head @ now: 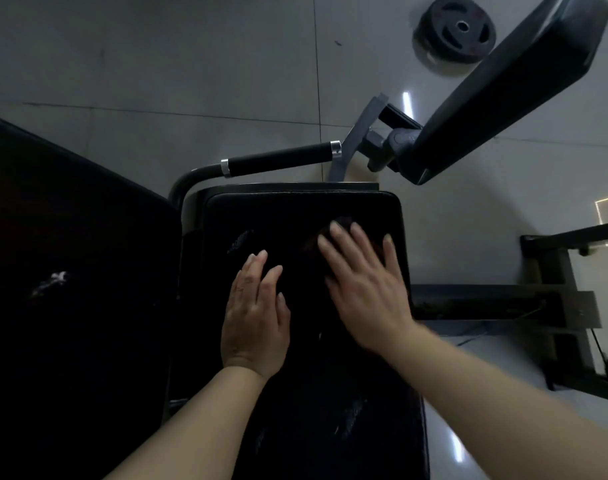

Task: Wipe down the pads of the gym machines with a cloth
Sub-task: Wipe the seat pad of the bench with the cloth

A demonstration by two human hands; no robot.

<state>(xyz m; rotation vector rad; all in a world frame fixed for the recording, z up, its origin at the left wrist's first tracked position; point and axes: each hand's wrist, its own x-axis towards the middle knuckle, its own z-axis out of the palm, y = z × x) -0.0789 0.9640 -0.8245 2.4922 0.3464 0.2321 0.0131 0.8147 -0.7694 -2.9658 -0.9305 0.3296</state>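
Wiping in progress: right hand (361, 289) flat on dark cloth (313, 244) atop seat pad (278, 216); left hand (255, 317) flat beside; other pads seemingly remain.

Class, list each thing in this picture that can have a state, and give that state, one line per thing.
left hand: flat, fingers straight, resting on the seat pad
right hand: flat, pressing the cloth
cloth: dark, mostly hidden under the right hand
seat pad: level, scuffed
angled pad: tilted, untouched
weight plate: lying flat on the floor

Bare pad (288, 216) lies ahead; handle bar (278, 161) and tilted arm pad (503, 88) block beyond
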